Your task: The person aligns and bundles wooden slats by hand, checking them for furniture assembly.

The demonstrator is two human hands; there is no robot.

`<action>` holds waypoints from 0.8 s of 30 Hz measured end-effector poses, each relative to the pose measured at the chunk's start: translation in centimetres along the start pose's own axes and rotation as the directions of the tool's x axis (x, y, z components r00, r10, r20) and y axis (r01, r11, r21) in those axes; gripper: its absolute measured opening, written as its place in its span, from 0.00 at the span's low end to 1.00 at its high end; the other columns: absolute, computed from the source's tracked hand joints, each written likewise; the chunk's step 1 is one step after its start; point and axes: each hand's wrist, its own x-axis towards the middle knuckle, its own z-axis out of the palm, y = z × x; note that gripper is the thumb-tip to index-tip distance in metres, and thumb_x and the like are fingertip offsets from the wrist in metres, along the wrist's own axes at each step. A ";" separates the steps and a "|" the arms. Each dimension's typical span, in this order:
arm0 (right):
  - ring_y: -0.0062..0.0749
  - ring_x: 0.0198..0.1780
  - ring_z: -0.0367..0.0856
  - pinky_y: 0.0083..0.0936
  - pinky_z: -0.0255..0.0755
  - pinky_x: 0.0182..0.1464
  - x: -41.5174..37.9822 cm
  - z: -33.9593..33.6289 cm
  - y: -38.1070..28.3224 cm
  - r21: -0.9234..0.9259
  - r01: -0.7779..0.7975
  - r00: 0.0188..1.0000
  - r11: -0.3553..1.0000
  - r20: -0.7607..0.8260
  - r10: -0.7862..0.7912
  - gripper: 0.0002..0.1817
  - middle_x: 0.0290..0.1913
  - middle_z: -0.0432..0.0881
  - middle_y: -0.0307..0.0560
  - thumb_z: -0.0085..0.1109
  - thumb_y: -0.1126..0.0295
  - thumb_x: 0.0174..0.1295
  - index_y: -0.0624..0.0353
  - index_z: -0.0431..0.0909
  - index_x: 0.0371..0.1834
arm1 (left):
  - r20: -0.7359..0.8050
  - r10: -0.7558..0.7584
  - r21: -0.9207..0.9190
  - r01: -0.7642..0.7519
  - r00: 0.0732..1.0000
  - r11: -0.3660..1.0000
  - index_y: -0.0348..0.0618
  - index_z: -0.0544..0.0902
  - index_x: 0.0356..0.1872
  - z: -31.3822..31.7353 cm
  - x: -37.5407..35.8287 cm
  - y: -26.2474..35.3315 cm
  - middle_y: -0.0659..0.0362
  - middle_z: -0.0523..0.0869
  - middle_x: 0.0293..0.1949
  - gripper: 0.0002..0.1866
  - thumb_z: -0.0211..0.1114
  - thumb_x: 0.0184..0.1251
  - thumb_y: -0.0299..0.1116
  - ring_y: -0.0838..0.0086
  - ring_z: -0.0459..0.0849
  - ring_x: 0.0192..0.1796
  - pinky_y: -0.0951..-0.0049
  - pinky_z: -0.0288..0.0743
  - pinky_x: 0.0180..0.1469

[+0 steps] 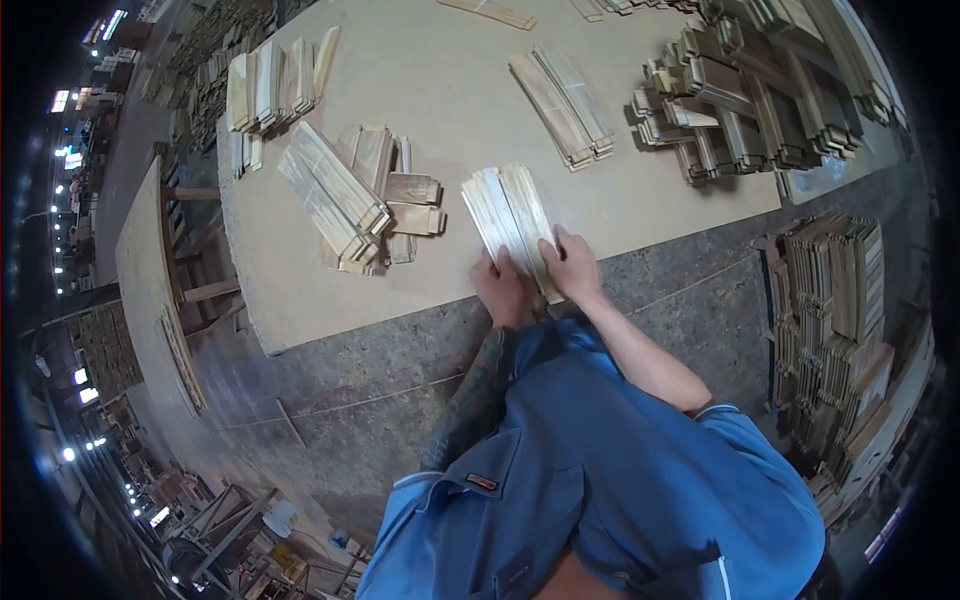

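Note:
Both of my hands hold a bundle of short, pale wood slats (508,212) at the table's front edge. My left hand (502,290) is closed around the near left end, thumb on top. On the near right side, my right hand (573,268) grips the bundle, its thumb also above. The slats lie in two side-by-side stacks, their far ends over the table (450,110). Left of them, crossed bundles of slats (335,190) rest on the tabletop, with short brown pieces (415,205) sticking out beside them. My fingers' undersides are hidden.
Another slat bundle (563,105) lies beyond my hands, and more slats (275,85) stand at the far left. A large pile of darker boards (740,90) covers the right end. Stacked boards (825,310) stand right of me; a wooden rack (150,280) is at left.

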 end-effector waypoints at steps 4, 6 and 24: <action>0.56 0.50 0.80 0.46 0.74 0.54 1.3 3.9 1.8 0.104 0.238 0.929 0.966 -0.313 -0.195 0.23 0.47 0.82 0.61 0.60 0.54 0.63 0.61 0.80 0.54 | -0.003 -0.032 0.172 0.032 0.999 0.985 0.38 0.82 0.53 1.9 0.5 -1.3 0.47 0.85 0.43 0.16 0.63 0.69 0.36 0.61 0.83 0.44 0.64 0.77 0.47; 0.57 0.52 0.80 0.45 0.73 0.55 1.2 3.3 1.5 0.216 0.237 0.942 0.947 -0.288 -0.170 0.24 0.48 0.82 0.63 0.60 0.56 0.63 0.62 0.79 0.55 | 0.013 -0.028 0.066 0.028 1.000 0.997 0.33 0.80 0.53 1.6 0.3 0.6 0.49 0.86 0.41 0.17 0.61 0.71 0.36 0.65 0.84 0.40 0.66 0.78 0.44; 0.36 0.62 0.76 0.30 0.67 0.65 9.5 -6.4 -4.6 0.908 0.201 0.957 0.369 -0.263 0.124 0.25 0.60 0.77 0.57 0.51 0.69 0.73 0.70 0.64 0.69 | 0.442 -0.040 -0.272 0.176 0.896 0.946 0.35 0.75 0.64 4.4 10.8 18.7 0.54 0.85 0.52 0.22 0.61 0.76 0.39 0.72 0.84 0.51 0.71 0.77 0.55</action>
